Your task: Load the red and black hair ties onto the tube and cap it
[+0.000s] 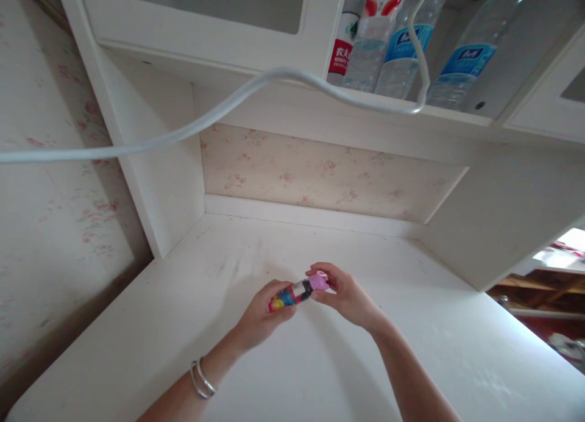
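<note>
Above the white desktop, my left hand (265,315) is closed around a small slim bottle (287,296) with a red, blue and yellow patterned body, a pale label and a dark neck. It is held tilted, its top end pointing right and slightly up. On that end sits a pink cap (319,280). The fingers and thumb of my right hand (340,291) close on the pink cap from the right. Two silver bangles (202,378) circle my left wrist. The exact kind of bottle is too small to read.
The white desktop (274,373) spreads under both hands. Overhead, a cabinet shelf (457,117) holds several plastic bottles (404,50). A pale cable (256,83) hangs across the upper view. Floral wallpaper (297,172) backs the recess, and a lower wooden shelf (539,294) shows at right.
</note>
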